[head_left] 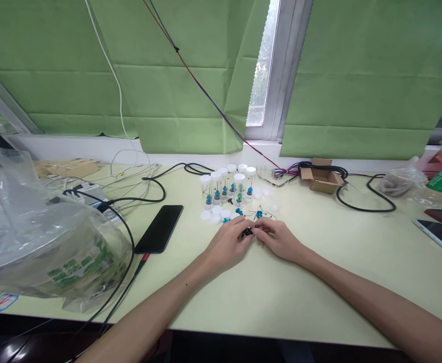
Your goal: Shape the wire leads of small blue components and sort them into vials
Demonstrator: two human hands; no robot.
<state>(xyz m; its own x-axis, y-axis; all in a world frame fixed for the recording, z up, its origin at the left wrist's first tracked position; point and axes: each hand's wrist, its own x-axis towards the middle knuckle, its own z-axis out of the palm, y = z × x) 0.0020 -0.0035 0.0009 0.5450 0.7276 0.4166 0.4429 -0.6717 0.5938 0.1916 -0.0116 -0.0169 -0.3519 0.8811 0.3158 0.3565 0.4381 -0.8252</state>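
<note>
On the left I see a plastic bag (pixel 103 257), cut off by the frame, blurring its contents. Before the capped vials (pixel 206 192), my left hand (pixel 229 237) pinches a small black part (pixel 247 232), mostly hidden by fingers. My right hand (pixel 281 240) meets it; I cannot tell whether it grips. A white-edged phone (pixel 440 237) runs out of view.

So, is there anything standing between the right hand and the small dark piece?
Nothing visible stands in the way: the right hand is close beside the small dark piece, which the left hand holds. The capped tubes and blue parts are farther off, toward the window.
</note>
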